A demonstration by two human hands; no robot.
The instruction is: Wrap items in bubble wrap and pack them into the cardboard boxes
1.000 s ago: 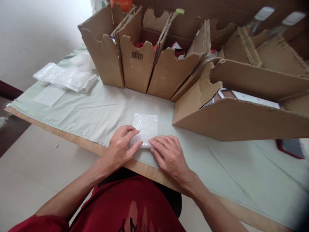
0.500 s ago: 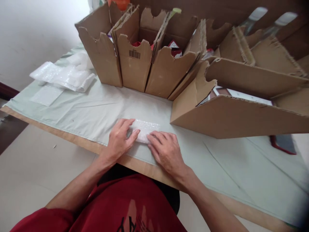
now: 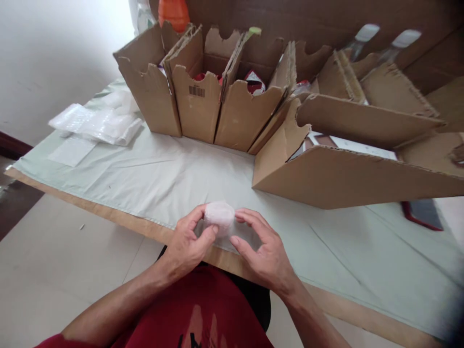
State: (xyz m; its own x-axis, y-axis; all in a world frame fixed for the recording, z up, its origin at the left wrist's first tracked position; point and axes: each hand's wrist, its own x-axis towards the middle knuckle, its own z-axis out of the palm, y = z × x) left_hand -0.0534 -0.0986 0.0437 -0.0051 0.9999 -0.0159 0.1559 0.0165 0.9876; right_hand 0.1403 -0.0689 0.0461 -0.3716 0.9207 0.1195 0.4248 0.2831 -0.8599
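A small bundle of bubble wrap (image 3: 220, 216), whitish and rounded, is between my hands near the table's front edge. My left hand (image 3: 194, 237) grips it from the left, its thumb on the near face and its fingers along the far left side. On the other side my right hand (image 3: 263, 246) is open, fingers and thumb spread apart, with the fingertips at or very close to the bundle's right side; I cannot tell if they touch. Whatever is inside the wrap is hidden.
Folded bubble wrap sheets (image 3: 105, 125) lie at the table's left. Cardboard bins (image 3: 195, 111) stand in a row at the back. A larger cardboard bin (image 3: 348, 174) holding white boxes stands right. A dark phone-like object (image 3: 424, 215) lies far right. Behind are an orange bottle (image 3: 174, 14) and white-capped bottles.
The bubble wrap lay flat on the table under both hands; now it is a compact bundle, lifted and nearer to me. My right hand's fingers have spread. The view has shifted slightly.
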